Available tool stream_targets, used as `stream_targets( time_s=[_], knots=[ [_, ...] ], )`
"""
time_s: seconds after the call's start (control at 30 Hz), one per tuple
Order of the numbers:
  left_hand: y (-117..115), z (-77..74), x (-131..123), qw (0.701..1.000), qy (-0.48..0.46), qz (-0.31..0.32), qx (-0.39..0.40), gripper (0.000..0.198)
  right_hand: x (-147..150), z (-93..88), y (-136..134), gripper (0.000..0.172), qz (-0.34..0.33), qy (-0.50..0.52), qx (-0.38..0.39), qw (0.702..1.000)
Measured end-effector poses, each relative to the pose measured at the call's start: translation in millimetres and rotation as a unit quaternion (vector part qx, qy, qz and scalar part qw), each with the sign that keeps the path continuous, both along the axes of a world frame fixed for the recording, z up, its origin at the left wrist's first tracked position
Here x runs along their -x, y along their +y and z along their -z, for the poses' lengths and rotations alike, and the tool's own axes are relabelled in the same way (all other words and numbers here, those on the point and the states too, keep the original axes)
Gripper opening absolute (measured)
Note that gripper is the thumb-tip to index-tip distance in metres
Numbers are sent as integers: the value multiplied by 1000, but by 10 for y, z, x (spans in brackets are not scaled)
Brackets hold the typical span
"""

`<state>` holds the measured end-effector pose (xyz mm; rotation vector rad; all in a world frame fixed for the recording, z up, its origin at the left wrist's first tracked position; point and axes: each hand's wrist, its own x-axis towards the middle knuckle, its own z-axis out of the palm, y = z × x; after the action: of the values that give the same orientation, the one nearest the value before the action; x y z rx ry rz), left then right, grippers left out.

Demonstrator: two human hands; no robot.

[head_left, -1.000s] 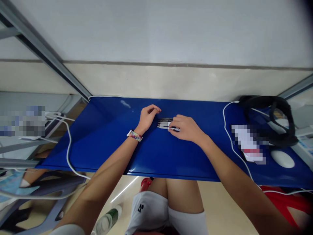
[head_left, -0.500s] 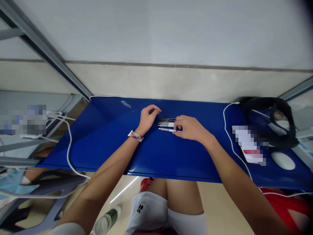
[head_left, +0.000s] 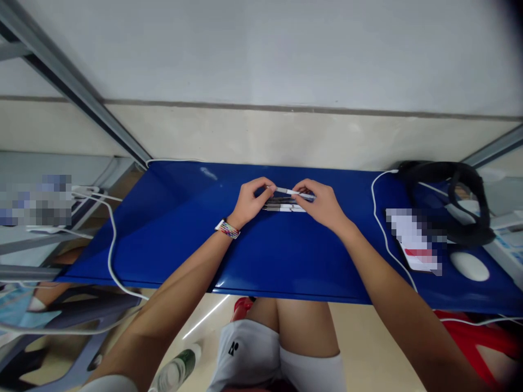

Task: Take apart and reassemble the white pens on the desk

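Observation:
A white pen (head_left: 286, 190) is held level between my two hands, just above and behind a row of pens. My left hand (head_left: 252, 201) pinches its left end at the tip. My right hand (head_left: 321, 201) has its fingers closed round the right end. Several dark and white pens (head_left: 281, 207) lie side by side on the blue table (head_left: 261, 256), their left ends close to my left fingers and their right ends partly hidden by my right hand.
On the table's right are a white cable (head_left: 378, 218), a phone (head_left: 414, 239), a black headset (head_left: 482, 201) and a white mouse (head_left: 469, 266). Another white cable (head_left: 112, 245) crosses the left side. A bottle (head_left: 180, 370) stands on the floor below.
My right hand has moved up and back with the white pen from the front of the row. My left hand has shifted slightly right and closed on the pen's left end.

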<state>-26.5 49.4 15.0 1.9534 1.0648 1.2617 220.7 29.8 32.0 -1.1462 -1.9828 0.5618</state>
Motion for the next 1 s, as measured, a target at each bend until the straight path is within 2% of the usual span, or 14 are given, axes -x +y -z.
stream_targets(
  time_s=[0.13,0.23,0.37,0.47,0.67,1.0],
  knots=[
    [19,14,0,1000,16,-17,1,34,-2,21,20,13,44,38,16,998],
    [30,19,3,1000,16,-22,-4,30,-52,55,89,19,72,98,66,990],
    [43,31,6,1000,14,-16,-1,26,-158,83,208,21,70,233,138,960],
    [56,45,13,1000,20,-19,6,29,-215,105,268,27,69,293,175,938],
    [78,66,23,999,22,-19,16,31,-248,170,308,34,73,313,219,921],
    [119,92,46,999,-13,-37,33,26,-235,182,298,35,60,321,225,918]
  ],
)
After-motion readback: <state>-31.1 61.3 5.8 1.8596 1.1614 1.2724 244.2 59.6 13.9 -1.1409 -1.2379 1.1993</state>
